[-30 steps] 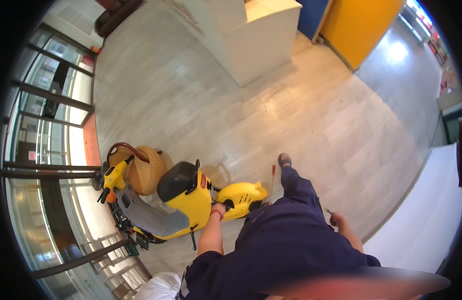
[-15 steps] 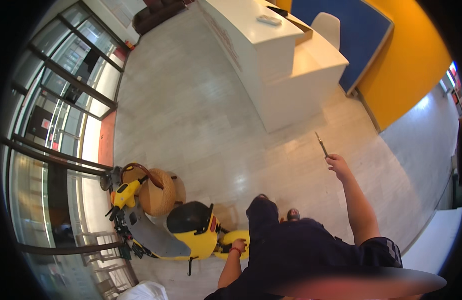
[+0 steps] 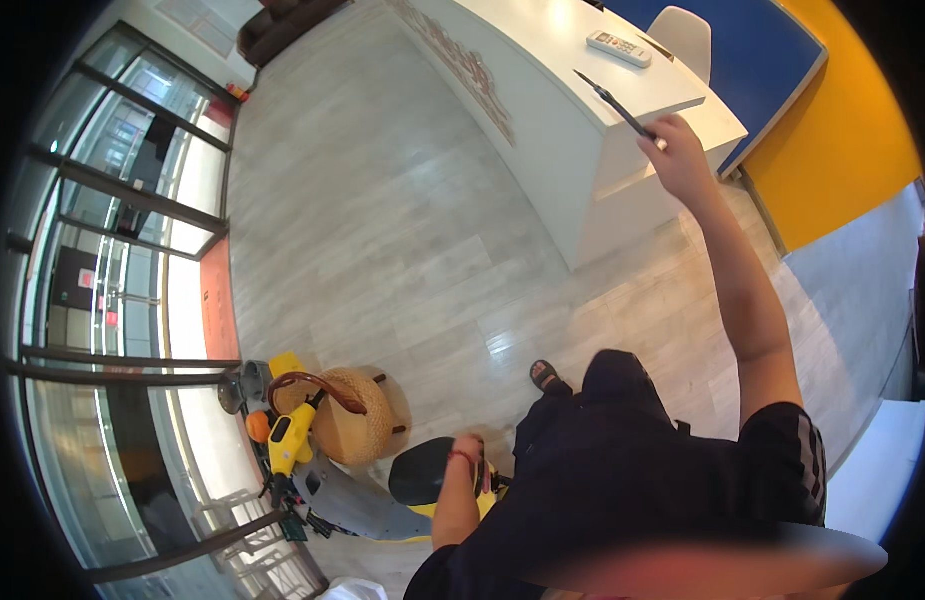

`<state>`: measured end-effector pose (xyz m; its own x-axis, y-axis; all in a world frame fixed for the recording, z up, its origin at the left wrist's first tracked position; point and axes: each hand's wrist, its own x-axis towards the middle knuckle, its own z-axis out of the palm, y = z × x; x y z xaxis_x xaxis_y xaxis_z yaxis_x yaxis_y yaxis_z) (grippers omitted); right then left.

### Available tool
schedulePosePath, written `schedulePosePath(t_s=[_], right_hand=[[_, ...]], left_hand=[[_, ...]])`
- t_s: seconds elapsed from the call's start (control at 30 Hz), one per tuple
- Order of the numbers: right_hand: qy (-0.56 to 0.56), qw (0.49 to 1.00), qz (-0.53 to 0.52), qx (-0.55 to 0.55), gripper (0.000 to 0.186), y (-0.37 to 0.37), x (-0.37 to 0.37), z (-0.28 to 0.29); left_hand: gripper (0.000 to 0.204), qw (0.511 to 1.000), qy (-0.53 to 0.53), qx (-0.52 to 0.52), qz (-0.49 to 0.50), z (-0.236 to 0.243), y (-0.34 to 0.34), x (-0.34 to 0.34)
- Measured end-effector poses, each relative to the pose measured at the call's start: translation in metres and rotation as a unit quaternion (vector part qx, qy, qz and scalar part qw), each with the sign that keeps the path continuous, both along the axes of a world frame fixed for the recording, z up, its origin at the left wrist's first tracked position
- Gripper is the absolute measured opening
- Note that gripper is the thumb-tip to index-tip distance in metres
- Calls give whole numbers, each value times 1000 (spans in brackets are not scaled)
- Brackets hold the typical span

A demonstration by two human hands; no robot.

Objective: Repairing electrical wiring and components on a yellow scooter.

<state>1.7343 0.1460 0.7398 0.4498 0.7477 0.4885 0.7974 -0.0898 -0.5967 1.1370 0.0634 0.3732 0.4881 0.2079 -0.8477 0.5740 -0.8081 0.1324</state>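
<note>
My right hand (image 3: 680, 165) is raised on an outstretched arm over the white counter (image 3: 567, 190), closed round the end of a slim dark pointed tool (image 3: 612, 104). Its tip points up and left over the countertop, near a white remote control (image 3: 619, 48). The exact kind of tool is not clear. Low on the left, my left hand (image 3: 466, 447), with a red band at the wrist, is beside the black seat (image 3: 419, 474) of a yellow and grey scooter (image 3: 291, 440). Its fingers are mostly hidden, and contact with the seat cannot be made out.
A round woven stool (image 3: 352, 418) with a brown curved handle-like piece stands beside the scooter. Glass doors (image 3: 112, 230) line the left side. Behind the counter are a white chair (image 3: 685, 40) and a blue and yellow wall (image 3: 832, 150). A dark sofa (image 3: 287, 30) sits far back.
My right hand has risen forward with the tool, from above the floor to over the counter. I have come closer to the counter. My left hand has shifted from the scooter's yellow rear to beside its seat.
</note>
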Motion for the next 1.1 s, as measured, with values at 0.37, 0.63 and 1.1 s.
schedulePosePath(t_s=[0.37,0.63,1.1], right_hand=[[-93,990,-66,-86,21,121,52,-20],[-75,993,-64,-57,25,127,47,-23],[-8,994,-108,-2,23,127,38,7]], left_hand=[[29,617,-256,-47,743,98,185,90],[9,666,-579,-55,467,290,387,326],[10,797,-564,185,-112,374,496,617]])
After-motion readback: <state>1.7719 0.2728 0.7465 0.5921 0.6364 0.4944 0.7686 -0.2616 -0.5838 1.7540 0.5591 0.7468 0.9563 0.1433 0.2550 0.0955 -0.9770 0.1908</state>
